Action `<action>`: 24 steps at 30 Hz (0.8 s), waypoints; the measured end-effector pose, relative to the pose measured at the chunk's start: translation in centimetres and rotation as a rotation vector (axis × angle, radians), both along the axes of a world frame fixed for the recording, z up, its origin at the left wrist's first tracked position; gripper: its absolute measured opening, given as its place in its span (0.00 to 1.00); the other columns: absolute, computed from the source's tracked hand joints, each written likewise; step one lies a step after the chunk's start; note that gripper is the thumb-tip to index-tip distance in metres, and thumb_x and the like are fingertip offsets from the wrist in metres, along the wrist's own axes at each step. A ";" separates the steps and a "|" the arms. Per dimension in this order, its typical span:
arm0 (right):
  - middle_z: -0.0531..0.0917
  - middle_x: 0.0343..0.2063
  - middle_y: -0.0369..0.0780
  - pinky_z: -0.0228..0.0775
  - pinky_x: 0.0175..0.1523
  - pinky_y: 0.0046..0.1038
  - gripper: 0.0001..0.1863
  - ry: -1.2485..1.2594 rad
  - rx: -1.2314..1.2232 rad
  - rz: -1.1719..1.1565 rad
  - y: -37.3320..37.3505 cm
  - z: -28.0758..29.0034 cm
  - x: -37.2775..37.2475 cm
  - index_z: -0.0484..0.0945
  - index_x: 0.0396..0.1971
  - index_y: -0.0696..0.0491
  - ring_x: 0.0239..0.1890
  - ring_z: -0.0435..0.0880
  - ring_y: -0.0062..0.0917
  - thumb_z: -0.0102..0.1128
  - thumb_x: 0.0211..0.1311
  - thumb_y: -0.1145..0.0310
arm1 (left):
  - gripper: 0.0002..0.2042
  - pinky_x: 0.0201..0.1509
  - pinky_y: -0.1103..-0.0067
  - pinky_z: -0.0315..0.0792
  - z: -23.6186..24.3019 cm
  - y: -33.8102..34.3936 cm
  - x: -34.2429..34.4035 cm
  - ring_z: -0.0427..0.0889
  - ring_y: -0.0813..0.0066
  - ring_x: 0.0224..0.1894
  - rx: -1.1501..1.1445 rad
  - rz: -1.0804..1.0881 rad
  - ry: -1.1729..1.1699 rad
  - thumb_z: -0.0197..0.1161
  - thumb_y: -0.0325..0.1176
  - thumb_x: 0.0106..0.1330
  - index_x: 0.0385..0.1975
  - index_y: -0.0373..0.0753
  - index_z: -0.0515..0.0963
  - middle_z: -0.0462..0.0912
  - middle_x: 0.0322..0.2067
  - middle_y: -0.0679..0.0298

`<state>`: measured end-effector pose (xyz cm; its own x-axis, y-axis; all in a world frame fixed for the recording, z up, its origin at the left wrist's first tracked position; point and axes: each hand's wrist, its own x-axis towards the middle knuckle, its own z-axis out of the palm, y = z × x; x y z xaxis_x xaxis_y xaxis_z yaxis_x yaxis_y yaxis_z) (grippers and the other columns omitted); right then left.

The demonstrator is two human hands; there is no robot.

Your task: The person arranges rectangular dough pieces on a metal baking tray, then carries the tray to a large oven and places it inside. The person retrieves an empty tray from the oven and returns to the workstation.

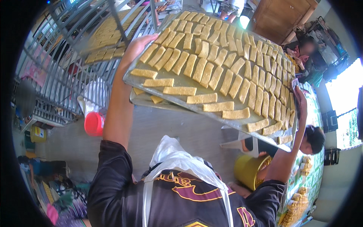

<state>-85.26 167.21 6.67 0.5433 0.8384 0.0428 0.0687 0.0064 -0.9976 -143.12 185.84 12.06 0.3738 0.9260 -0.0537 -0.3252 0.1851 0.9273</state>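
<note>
I hold up a large metal tray (181, 81) covered with several rows of yellow rectangular dough strips (211, 60). My left hand (138, 43) grips its left edge. My right hand (300, 99) grips its right edge. A second metal tray (143, 100) with a few strips lies right under the first one. My black sleeves and a white plastic apron (177, 159) fill the lower middle of the view.
A metal rack (64, 75) at the upper left carries another tray of strips (102, 34). A red cup (93, 123) and a yellow bucket (246, 171) stand on the grey floor. One person (313, 139) sits at the right by a green table (302, 189); another person (306, 51) is at the upper right.
</note>
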 end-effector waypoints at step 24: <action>0.81 0.40 0.36 0.70 0.53 0.18 0.13 0.199 0.133 -0.140 0.6 3.4 -3.5 0.79 0.43 0.58 0.45 0.80 0.17 0.56 0.66 0.65 | 0.14 0.45 0.81 0.72 2.6 3.2 0.0 0.80 0.79 0.39 0.240 0.288 0.180 0.60 0.36 0.64 0.44 0.33 0.78 0.81 0.36 0.61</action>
<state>-88.77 167.84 10.05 0.6623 0.7487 0.0281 -0.1194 0.1425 -0.9826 -143.16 189.01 14.61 0.1017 0.9855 0.1357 -0.1607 -0.1183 0.9799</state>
